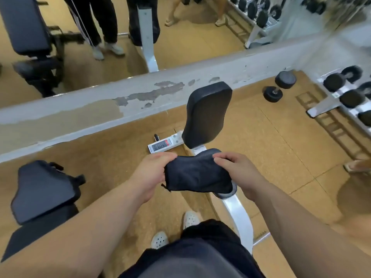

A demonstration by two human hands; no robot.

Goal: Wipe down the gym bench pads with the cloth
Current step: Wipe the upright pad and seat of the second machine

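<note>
A dark folded cloth (197, 174) is stretched between both hands in the middle of the view. My left hand (152, 173) grips its left edge and my right hand (239, 173) grips its right edge. Just beyond it, the black upright back pad (206, 115) of a white-framed bench (239, 215) stands facing me. The bench's seat pad (227, 194) lies under the cloth and is mostly hidden by it.
A second black bench pad (43, 192) sits at the lower left. A wall mirror with a peeling grey ledge (140, 93) runs across the back. A loose dumbbell (279, 86) lies on the cork floor, with a dumbbell rack (345, 97) at right.
</note>
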